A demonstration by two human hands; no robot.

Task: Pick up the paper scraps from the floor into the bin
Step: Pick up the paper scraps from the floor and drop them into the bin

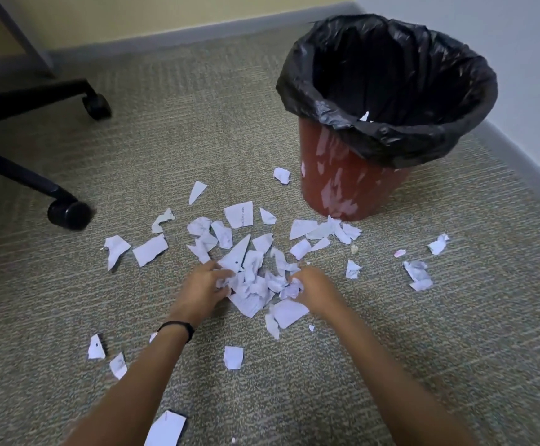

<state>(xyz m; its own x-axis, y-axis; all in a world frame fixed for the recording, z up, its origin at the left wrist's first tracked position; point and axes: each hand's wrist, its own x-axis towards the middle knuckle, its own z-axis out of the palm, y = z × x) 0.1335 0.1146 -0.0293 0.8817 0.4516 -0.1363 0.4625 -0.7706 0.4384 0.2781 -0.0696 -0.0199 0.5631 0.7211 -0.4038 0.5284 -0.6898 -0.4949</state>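
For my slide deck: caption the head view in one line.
Cleanup: left hand and right hand gather paper scraps on the carpet near a red bin lined with a black bag.

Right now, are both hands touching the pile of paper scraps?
Touching. The head view shows the left hand and right hand with fingers curled into the pile of paper scraps from either side.

The paper scraps are white, a few with faint grey print or a dark dot. The bin is glossy brick-red, lined with a shiny black bag. The carpet is flecked beige-grey in fine ribbed stripes. Black chair legs on the left, a pale yellow far wall, grey skirting, and a black wristband.
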